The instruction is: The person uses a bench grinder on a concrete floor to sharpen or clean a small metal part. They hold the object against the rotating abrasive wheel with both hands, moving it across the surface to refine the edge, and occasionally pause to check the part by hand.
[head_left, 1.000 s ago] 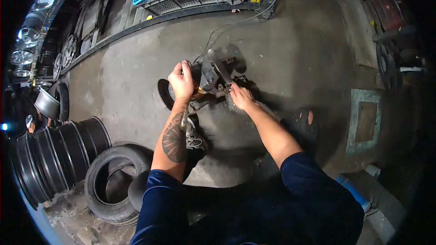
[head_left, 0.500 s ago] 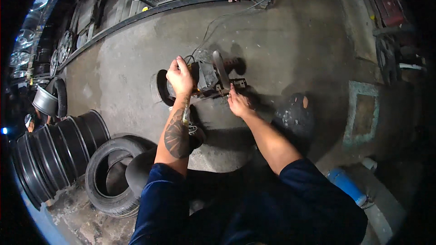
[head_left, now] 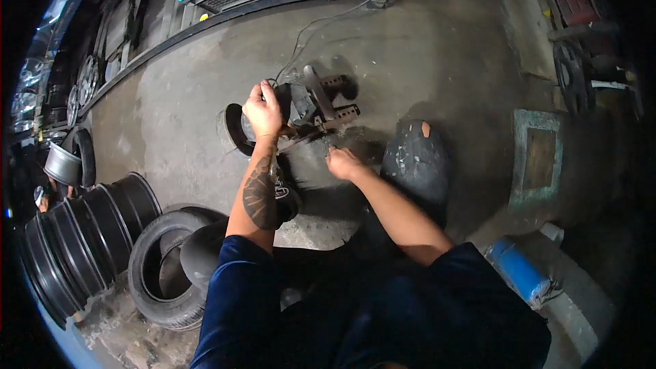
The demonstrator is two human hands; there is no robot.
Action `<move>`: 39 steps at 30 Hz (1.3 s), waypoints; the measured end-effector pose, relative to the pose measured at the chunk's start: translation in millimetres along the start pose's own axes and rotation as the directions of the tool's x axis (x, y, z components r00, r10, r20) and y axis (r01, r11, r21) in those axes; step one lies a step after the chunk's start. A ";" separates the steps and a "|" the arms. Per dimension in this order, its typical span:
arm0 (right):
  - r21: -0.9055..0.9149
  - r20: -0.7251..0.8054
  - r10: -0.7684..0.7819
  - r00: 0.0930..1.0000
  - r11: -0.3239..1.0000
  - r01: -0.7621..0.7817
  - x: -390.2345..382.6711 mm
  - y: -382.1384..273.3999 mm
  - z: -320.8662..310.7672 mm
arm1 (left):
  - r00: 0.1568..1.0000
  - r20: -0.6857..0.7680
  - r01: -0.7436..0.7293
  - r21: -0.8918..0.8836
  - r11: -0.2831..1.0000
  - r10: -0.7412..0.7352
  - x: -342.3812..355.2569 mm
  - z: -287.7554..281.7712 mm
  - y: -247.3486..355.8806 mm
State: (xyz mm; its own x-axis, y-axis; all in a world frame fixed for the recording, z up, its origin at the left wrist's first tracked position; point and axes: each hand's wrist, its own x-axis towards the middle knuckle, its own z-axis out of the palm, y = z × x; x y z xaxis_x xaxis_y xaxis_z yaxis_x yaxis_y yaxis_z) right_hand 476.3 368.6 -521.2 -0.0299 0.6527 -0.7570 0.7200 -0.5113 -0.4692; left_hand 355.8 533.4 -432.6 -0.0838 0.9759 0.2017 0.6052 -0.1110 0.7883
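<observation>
A small motor-driven machine, by its look a bench grinder [head_left: 301, 104], stands on the concrete floor in front of me. On its right side are a narrow upright wheel [head_left: 318, 91] and a rusty bracket with holes [head_left: 342, 117]; on its left is a round, drum-like guard [head_left: 236, 130]. My left hand [head_left: 264, 111] is closed over the machine's left part, thumb uppermost; what its fingers hold is hidden. Just nearer than the bracket, apart from it, my right hand [head_left: 344, 163] has its fingers drawn together in a pinch. Anything between them is too small to make out.
A cable [head_left: 307, 27] runs from the machine to the shelf edge at the back. Black wheel rims [head_left: 89, 232] and a tyre [head_left: 140, 260] lie at the left. My right knee [head_left: 413, 164] is close beside my right hand. A blue cylinder [head_left: 519, 270] lies at lower right.
My right hand has come away from the bracket by the wheel, back toward me. My left hand stays over the machine. The whole view has shifted slightly, and my right knee shows more.
</observation>
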 end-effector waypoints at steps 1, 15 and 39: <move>-0.042 0.039 -0.080 0.996 0.996 0.082 -6.2 -7.6 -3.8 | 1.000 -0.005 -0.001 0.003 1.000 0.001 1.1 -2.8 -2.7; 0.130 -0.847 -0.405 0.345 0.470 0.873 1.5 -151.1 -90.3 | 0.994 -0.082 0.057 -0.192 0.980 -0.074 23.5 2.7 -33.6; 0.205 -0.753 -0.362 0.549 0.664 0.719 131.7 -183.8 -103.0 | 0.977 -0.182 0.042 -0.353 0.935 -0.113 42.0 19.7 -46.8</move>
State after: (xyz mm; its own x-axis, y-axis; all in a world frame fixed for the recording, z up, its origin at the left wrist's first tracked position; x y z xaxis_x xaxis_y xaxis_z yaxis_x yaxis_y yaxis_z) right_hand 411.4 606.1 -487.8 0.2455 0.9646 0.0963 0.3147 0.0146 -0.9491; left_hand 339.6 583.3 -472.4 -0.2940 0.9315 0.2140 0.2829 -0.1291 0.9504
